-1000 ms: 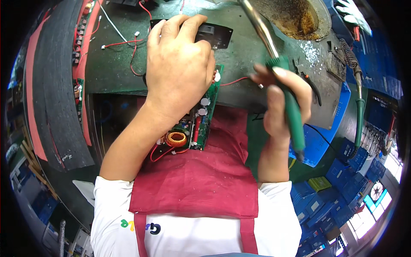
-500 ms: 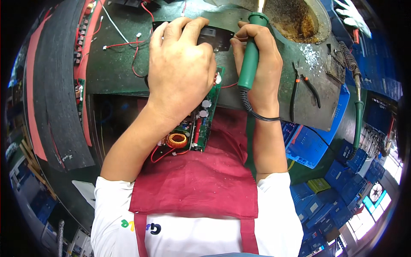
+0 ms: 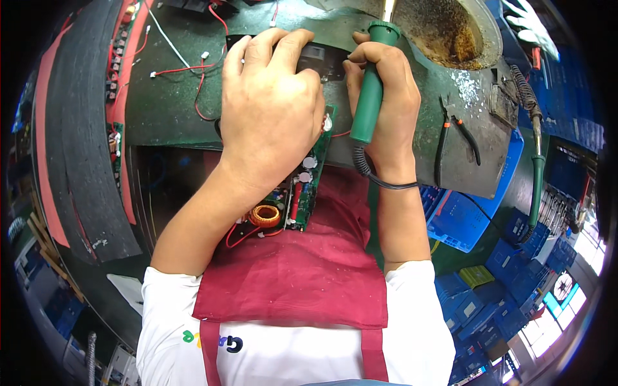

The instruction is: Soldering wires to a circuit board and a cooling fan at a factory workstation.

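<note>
My left hand lies over a black panel, its fingers bent across the panel's top; the fingertips and thumb are partly hidden. From beneath that hand a green circuit board extends toward my apron, with a copper-wound ring coil, round-topped capacitors and red wires at its near end. Closed around the green handle of a soldering iron is my right hand. The iron points away from me, its metal shaft leaving the top of the picture, and its black cord runs past my wrist.
Right of my right hand lie cutters with black and orange handles, near white scraps. A stained basin stands at the far right. Another green-handled iron hangs beyond a blue tray. Red-wired connectors lie left.
The soldering iron and my right hand have shifted slightly left, and the handle's lower end has dropped a little toward me. My left hand stays on the black panel.
</note>
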`<move>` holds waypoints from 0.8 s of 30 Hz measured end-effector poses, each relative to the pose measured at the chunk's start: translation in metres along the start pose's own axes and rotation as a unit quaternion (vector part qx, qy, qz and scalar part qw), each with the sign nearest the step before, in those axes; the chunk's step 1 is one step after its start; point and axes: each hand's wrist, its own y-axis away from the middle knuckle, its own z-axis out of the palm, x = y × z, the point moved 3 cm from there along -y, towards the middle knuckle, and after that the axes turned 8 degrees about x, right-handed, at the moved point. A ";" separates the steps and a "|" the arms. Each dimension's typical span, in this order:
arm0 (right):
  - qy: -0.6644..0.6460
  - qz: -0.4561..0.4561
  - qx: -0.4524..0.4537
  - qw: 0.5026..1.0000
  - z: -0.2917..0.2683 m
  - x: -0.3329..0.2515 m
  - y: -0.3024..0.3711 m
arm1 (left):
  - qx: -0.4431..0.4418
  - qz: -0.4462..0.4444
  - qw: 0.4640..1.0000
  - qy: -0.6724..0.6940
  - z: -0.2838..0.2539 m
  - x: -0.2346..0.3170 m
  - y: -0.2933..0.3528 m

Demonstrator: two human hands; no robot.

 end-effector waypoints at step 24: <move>-0.019 0.005 -0.011 1.000 0.006 0.005 -0.002 | -0.018 0.009 0.999 -0.037 0.002 -0.002 -0.004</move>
